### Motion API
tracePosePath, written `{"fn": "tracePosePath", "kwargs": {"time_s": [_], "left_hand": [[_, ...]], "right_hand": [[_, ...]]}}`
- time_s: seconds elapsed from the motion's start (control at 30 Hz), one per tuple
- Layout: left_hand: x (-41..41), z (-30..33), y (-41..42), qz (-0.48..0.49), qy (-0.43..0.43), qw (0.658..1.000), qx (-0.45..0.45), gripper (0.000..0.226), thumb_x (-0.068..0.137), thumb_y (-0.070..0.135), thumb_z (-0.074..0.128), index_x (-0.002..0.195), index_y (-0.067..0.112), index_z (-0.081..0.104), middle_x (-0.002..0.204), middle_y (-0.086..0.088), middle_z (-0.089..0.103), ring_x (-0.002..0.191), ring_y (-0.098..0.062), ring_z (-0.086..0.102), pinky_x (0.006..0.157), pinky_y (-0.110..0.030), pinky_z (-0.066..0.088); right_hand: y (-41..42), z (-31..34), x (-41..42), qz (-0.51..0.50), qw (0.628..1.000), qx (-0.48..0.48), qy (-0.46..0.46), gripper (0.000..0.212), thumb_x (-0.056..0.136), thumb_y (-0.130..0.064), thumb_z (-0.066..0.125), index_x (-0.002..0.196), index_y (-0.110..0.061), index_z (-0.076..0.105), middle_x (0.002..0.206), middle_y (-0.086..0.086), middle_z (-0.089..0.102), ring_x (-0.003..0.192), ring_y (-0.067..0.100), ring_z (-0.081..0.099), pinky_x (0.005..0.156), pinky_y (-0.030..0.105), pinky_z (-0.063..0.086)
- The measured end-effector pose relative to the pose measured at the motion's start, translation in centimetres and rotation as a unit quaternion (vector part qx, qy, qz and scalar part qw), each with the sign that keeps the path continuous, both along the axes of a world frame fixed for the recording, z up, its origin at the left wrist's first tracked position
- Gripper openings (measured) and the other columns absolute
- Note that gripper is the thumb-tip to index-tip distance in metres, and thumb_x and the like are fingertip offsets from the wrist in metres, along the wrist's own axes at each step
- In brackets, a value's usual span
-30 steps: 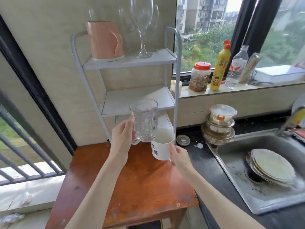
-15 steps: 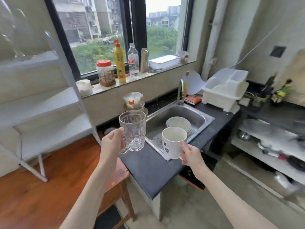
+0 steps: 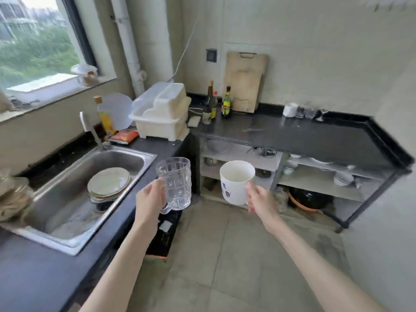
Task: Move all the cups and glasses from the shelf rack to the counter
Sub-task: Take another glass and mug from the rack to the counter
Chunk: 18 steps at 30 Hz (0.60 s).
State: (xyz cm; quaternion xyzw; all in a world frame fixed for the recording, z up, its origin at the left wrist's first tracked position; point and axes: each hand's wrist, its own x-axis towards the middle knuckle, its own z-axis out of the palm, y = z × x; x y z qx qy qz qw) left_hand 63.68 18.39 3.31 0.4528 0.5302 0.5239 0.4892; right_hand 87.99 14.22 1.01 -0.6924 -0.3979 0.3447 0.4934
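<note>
the left hand (image 3: pixel 150 199) grips the handle of a clear glass mug (image 3: pixel 175 183), held upright in the air beside the sink (image 3: pixel 74 194). the right hand (image 3: pixel 261 202) grips a white ceramic mug (image 3: pixel 235 182), also upright, above the floor. ahead lies the dark counter (image 3: pixel 315 140), with a white cup (image 3: pixel 290 109) and small glasses (image 3: pixel 306 113) near its back wall.

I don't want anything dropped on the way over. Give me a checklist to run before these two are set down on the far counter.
1. Left hand grip on glass mug handle: ok.
2. Right hand grip on white mug: ok.
3. Both mugs upright: ok.
4. Bare space on black counter: ok.
5. Cups already by the wall out of the way: ok.
6. Mugs dry: cannot tell.
</note>
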Motion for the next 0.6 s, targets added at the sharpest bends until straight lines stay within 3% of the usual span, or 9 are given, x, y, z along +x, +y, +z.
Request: {"fn": "tracePosePath", "kwargs": {"time_s": [0.13, 0.33, 0.6], "left_hand": [[8.8, -0.6, 3.4, -0.064, -0.003, 0.998, -0.016, 0.036, 0.082, 0.026, 0.05, 0.052, 0.022, 0.03, 0.046, 0.011, 0.025, 0.044, -0.009, 0.019, 0.05, -0.03, 0.016], [20.9, -2.7, 9.4, -0.154, 0.001, 0.987, -0.046, 0.032, 0.082, 0.023, 0.05, 0.055, 0.021, 0.031, 0.043, 0.014, 0.027, 0.044, -0.009, 0.021, 0.049, -0.028, 0.017], [35.2, -3.6, 22.0, -0.228, 0.019, 0.972, -0.054, 0.034, 0.083, 0.025, 0.048, 0.054, 0.021, 0.03, 0.043, 0.013, 0.028, 0.047, -0.011, 0.022, 0.05, -0.029, 0.019]], "right_hand": [[-0.2, -0.5, 8.5, -0.076, 0.997, 0.008, 0.031, 0.038, 0.095, -0.031, 0.043, 0.06, -0.017, 0.036, 0.051, -0.006, 0.03, 0.043, 0.012, 0.03, 0.049, 0.029, 0.032], [1.9, -2.1, 18.6, -0.164, 0.984, 0.003, 0.07, 0.039, 0.095, -0.026, 0.044, 0.058, -0.017, 0.035, 0.044, -0.01, 0.028, 0.041, 0.009, 0.028, 0.046, 0.025, 0.03], [13.3, -2.5, 32.6, -0.225, 0.969, -0.01, 0.103, 0.034, 0.092, -0.028, 0.044, 0.061, -0.02, 0.033, 0.039, -0.014, 0.027, 0.037, 0.007, 0.026, 0.048, 0.027, 0.026]]}}
